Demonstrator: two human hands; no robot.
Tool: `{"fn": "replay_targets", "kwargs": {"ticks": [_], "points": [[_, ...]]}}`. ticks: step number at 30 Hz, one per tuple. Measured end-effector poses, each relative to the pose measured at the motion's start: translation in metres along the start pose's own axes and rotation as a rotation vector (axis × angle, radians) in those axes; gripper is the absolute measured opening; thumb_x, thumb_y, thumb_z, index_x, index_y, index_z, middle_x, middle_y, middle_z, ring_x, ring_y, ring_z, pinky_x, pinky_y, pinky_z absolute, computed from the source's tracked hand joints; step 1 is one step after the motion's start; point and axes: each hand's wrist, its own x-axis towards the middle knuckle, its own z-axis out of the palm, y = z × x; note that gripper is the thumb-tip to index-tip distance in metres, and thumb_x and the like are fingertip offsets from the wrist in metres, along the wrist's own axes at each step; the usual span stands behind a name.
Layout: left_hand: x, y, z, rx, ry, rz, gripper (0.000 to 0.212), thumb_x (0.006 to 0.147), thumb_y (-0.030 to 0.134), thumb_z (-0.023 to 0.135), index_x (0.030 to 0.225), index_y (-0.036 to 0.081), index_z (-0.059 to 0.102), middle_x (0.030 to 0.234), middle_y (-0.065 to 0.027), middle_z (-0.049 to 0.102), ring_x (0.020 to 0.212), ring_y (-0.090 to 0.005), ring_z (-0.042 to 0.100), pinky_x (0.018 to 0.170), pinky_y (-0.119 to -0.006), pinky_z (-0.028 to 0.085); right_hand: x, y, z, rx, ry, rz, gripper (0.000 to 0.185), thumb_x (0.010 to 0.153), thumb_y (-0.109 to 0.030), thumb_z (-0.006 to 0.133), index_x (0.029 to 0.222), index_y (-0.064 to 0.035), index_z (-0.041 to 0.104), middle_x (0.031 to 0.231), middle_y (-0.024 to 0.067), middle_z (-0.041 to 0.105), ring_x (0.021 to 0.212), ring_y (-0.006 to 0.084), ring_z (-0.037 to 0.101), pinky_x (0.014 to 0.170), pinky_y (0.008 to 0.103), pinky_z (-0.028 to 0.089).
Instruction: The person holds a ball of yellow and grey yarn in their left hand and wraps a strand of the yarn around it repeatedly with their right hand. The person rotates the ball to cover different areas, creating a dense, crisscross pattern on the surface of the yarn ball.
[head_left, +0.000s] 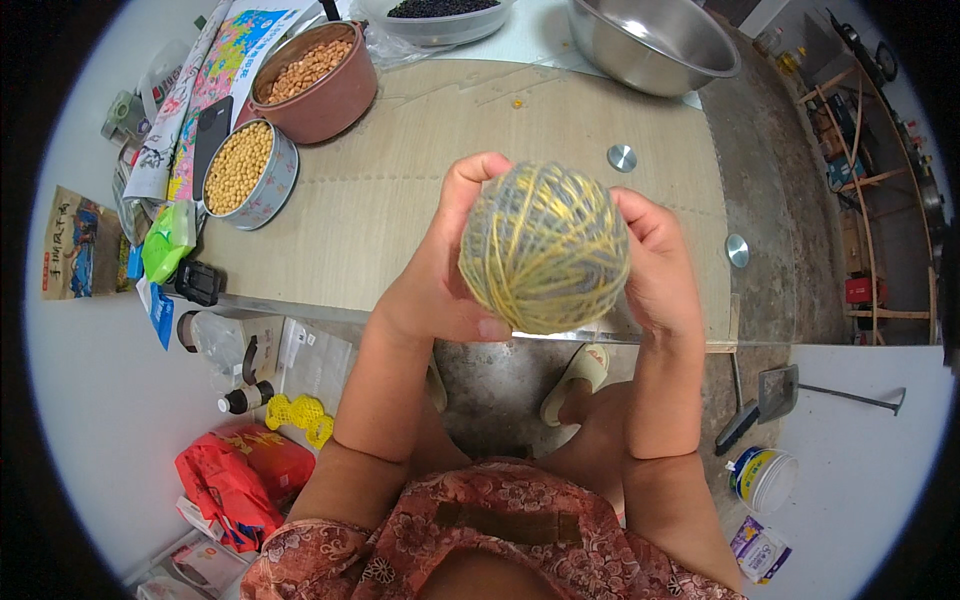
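A large round ball of yellow and grey yarn (544, 247) is held up above the near edge of the table. My left hand (442, 262) grips its left side, with the thumb low and a finger at the upper left. On the right side, my right hand (660, 255) presses against the ball, its fingers partly hidden behind the yarn. The wound strands cross in many directions. Beneath the ball lies the wood-patterned tabletop (360, 240).
At the left stand a tin of soybeans (240, 169), a reddish pot of peanuts (311, 71) and a dark phone (212, 135). A steel basin (652, 45) and a tub of black beans (442, 22) are at the back. A broom (737, 427) and a dustpan (778, 394) rest lower right.
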Motion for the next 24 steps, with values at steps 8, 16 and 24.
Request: {"fn": "replay_targets", "kwargs": {"ticks": [8, 16, 24], "points": [[0.008, 0.01, -0.001, 0.128, 0.227, 0.2, 0.097, 0.058, 0.015, 0.082, 0.132, 0.008, 0.02, 0.122, -0.009, 0.045, 0.114, -0.0197, 0.049, 0.096, -0.034, 0.043, -0.004, 0.007, 0.017, -0.129, -0.176, 0.142, 0.025, 0.097, -0.021, 0.048, 0.087, -0.001, 0.061, 0.058, -0.0012, 0.051, 0.05, 0.0049, 0.044, 0.047, 0.0194, 0.037], [0.011, 0.018, -0.007, 0.245, 0.334, 0.203, 0.085, 0.065, 0.007, 0.077, 0.129, 0.009, 0.021, 0.119, -0.0109, 0.048, 0.109, -0.0196, 0.051, 0.093, -0.034, 0.044, -0.016, 0.003, 0.028, -0.268, -0.304, 0.231, 0.026, 0.095, -0.019, 0.049, 0.085, 0.0005, 0.062, 0.059, 0.0007, 0.055, 0.052, 0.0059, 0.049, 0.048, 0.0194, 0.04], [0.018, 0.008, -0.019, 0.654, 0.383, 0.273, 0.081, 0.064, 0.008, 0.077, 0.127, 0.008, 0.026, 0.113, -0.0098, 0.047, 0.105, -0.0183, 0.051, 0.091, -0.032, 0.044, -0.038, -0.028, 0.035, -0.367, -0.383, 0.186, 0.019, 0.091, -0.013, 0.053, 0.085, 0.002, 0.063, 0.062, 0.002, 0.057, 0.054, 0.0056, 0.051, 0.049, 0.0197, 0.039]]}}
